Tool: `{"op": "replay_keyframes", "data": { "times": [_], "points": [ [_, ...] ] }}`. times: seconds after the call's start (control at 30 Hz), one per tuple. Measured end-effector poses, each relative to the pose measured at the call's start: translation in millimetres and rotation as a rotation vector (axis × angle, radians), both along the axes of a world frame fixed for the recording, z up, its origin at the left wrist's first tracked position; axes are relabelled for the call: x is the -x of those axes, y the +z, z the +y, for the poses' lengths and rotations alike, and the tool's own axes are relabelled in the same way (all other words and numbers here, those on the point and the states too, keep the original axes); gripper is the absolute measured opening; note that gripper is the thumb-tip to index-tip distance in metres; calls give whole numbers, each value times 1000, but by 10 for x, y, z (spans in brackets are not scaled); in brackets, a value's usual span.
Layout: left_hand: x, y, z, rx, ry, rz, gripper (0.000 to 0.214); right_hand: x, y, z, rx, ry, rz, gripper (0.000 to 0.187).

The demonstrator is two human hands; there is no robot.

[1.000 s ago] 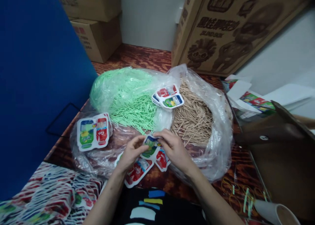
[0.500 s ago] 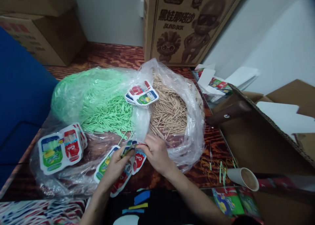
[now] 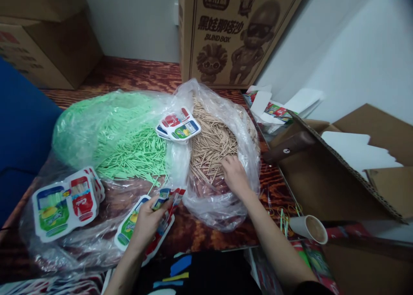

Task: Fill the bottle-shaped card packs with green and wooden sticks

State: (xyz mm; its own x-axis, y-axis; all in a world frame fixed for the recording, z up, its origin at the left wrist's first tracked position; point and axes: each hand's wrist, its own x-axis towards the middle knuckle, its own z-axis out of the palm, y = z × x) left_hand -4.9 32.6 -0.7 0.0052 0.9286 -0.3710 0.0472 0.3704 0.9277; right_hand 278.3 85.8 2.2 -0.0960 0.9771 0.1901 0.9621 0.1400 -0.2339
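My left hand (image 3: 149,217) is closed on a small printed card (image 3: 174,196) in blue, green and red, which looks bent. Beneath that hand lie white-edged Cola and Sprite-style cards (image 3: 129,226), partly covered by it. My right hand (image 3: 235,174) reaches into the open plastic bag of thin brown sticks (image 3: 213,136). Its fingers are curled down at the near right side of the pile, and their tips are hidden among the sticks. To the left, another clear bag holds bright green sticks (image 3: 129,136). Two or more cards (image 3: 180,125) rest between the bags.
A stack of similar cards (image 3: 66,204) lies at the left on plastic film. A tall cardboard box (image 3: 238,37) stands behind the bags. At the right are an open carton (image 3: 322,174), a paper cup (image 3: 308,228) on its side, and rubber bands with green sticks (image 3: 284,222).
My right hand has left the card at my left hand and moved right and away from me into the brown sticks. My left hand keeps the card. The view has shifted slightly.
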Motion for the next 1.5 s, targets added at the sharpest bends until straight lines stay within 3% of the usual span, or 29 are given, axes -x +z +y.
{"op": "replay_keyframes", "data": {
  "times": [0.17, 0.37, 0.43, 0.57, 0.73, 0.9, 1.03, 1.17, 1.27, 1.4, 1.5],
  "points": [
    [-69, 42, 7, -19, -51, -57, 26, -148, -176, 212, -2, 39, -321, 25],
    [-17, -12, -26, -2, -9, -64, 27, -80, -247, 284, -25, 85, -360, 18],
    [26, -47, -40, 13, 13, -58, 28, -114, -246, 293, -5, 57, -160, 17],
    [90, -108, -48, 28, 14, -64, 28, -207, -192, 395, 64, -96, 431, 14],
    [80, -106, -36, 21, 5, -48, 31, -261, -111, 643, 133, -194, 730, 13],
    [48, -66, -45, 48, 18, -67, 32, -301, 32, 756, 219, -200, 1033, 14],
    [54, -59, -48, 48, 18, -66, 31, -241, 150, 603, 332, -157, 1266, 17],
    [50, -79, -44, 45, 16, -35, 29, 84, 74, 234, 370, -129, 1572, 17],
    [21, -82, -48, 40, 8, -37, 27, 427, -123, -85, 183, -154, 1534, 16],
    [-30, -40, -60, 50, -38, -96, 28, 723, -355, -375, 158, -142, 1443, 14],
    [-58, -8, -68, 47, -34, -99, 29, 768, -403, -471, 85, -145, 1371, 26]
  ]
}}
